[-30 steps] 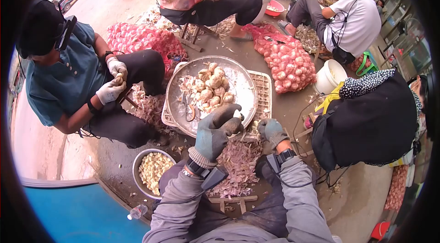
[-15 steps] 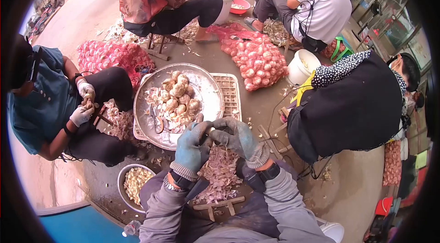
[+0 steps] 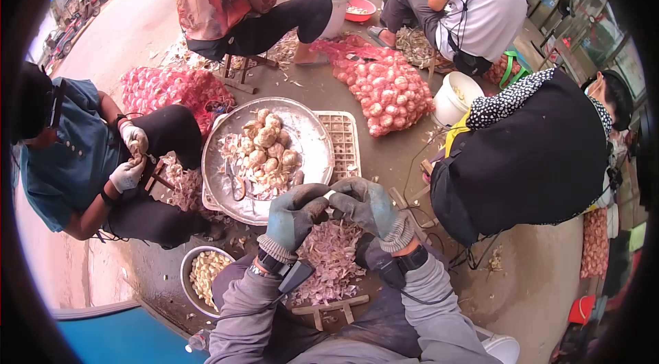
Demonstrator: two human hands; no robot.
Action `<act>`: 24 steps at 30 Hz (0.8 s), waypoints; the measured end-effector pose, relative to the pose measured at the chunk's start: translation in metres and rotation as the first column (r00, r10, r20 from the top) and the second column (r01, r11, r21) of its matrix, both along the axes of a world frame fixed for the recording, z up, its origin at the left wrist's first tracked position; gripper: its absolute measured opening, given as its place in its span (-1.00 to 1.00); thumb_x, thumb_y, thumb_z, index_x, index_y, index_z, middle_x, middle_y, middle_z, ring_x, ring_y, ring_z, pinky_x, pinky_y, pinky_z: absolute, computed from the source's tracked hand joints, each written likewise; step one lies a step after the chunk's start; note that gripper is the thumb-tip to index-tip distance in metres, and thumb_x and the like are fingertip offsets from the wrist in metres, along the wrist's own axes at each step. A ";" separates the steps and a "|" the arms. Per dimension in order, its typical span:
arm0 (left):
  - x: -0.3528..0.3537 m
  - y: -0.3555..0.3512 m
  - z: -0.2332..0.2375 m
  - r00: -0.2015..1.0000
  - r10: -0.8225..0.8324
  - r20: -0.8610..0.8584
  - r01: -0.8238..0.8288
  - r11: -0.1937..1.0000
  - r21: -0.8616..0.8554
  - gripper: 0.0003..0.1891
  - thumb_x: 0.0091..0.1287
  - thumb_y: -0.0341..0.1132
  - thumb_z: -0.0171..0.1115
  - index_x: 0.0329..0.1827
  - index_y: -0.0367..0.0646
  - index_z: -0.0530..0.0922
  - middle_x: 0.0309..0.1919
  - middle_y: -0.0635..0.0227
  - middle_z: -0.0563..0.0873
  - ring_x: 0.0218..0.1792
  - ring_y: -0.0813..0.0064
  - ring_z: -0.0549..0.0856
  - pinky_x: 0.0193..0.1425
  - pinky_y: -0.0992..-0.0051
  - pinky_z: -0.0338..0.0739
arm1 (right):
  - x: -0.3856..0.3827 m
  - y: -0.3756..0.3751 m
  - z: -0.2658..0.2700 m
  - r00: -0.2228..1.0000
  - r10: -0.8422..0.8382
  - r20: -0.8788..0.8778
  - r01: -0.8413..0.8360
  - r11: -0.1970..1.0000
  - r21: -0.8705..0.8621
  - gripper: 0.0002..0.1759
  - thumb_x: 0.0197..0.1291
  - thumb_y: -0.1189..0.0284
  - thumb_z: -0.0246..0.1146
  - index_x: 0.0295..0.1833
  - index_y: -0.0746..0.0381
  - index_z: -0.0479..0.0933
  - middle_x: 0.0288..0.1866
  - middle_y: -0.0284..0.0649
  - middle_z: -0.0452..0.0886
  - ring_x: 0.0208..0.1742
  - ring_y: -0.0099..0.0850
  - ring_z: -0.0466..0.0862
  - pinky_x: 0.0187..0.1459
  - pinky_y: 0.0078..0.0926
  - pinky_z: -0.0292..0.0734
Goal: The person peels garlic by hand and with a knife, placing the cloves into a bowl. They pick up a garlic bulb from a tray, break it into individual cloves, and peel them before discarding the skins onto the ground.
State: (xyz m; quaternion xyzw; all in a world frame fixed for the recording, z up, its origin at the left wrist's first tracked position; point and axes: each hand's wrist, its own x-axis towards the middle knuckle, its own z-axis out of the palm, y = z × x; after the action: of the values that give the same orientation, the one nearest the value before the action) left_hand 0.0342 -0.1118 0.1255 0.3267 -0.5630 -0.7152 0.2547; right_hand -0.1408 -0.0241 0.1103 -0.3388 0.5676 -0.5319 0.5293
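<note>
In blue-and-black work gloves, my left hand [image 3: 291, 214] and my right hand [image 3: 368, 206] meet over my lap, fingers closed in a pinch. Between the fingertips shows a pale garlic clove [image 3: 329, 194], partly hidden by the gloves. Just beyond them is a wide metal pan [image 3: 312, 158] holding garlic bulbs [image 3: 268, 136], loose skins and a dark-handled cutting tool [image 3: 237, 187]. Below my hands lies a heap of pinkish garlic skins [image 3: 331, 261]. To the left, a metal bowl [image 3: 184, 275] contains peeled cloves [image 3: 207, 275].
Under the pan stands a white plastic crate [image 3: 350, 148]. Red net sacks of garlic [image 3: 384, 93] lie farther off. A gloved co-worker [image 3: 65, 151] sits left; a person in black [image 3: 522, 158] sits right, near a white bucket [image 3: 454, 100]. A plastic bottle [image 3: 198, 341] is at lower left.
My hands have drawn slightly apart, the right one shifting a little to the right. The pale clove between the fingertips shows more plainly now.
</note>
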 end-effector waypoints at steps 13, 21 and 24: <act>0.001 0.009 -0.007 0.999 -0.035 0.007 0.035 0.999 -0.013 -0.79 0.42 -0.43 0.30 0.03 -0.33 0.72 -0.34 0.36 0.77 -0.42 0.60 0.67 -0.32 0.58 0.55 | 0.012 0.000 0.002 0.996 -0.079 -0.036 0.078 0.997 -0.028 -0.53 0.36 0.09 0.45 -0.20 0.33 0.57 -0.41 -0.31 0.64 -0.49 -0.59 0.60 -0.46 -0.64 0.48; 0.003 -0.002 -0.011 0.999 0.045 0.014 -0.044 0.999 -0.021 -0.81 0.37 -0.49 0.37 -0.01 -0.36 0.73 -0.30 0.29 0.80 -0.44 0.53 0.73 -0.34 0.56 0.60 | -0.004 0.004 0.004 0.996 0.035 0.080 -0.033 0.999 -0.023 -0.57 0.44 0.12 0.35 -0.03 0.32 0.58 -0.30 -0.31 0.68 -0.40 -0.55 0.69 -0.40 -0.63 0.55; 0.001 -0.001 0.001 0.998 -0.009 0.056 0.009 1.000 -0.002 -0.74 0.32 -0.47 0.36 0.03 -0.40 0.70 -0.32 0.29 0.78 -0.40 0.54 0.70 -0.27 0.52 0.58 | -0.011 0.005 0.001 0.981 0.118 0.156 -0.119 0.993 -0.003 -0.65 0.48 0.20 0.30 0.03 0.32 0.58 -0.25 -0.28 0.71 -0.38 -0.53 0.72 -0.38 -0.64 0.59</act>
State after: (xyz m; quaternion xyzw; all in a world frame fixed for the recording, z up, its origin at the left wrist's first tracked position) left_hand 0.0348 -0.1129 0.1267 0.3441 -0.5720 -0.7062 0.2359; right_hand -0.1519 -0.0196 0.1111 -0.3276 0.5053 -0.5224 0.6037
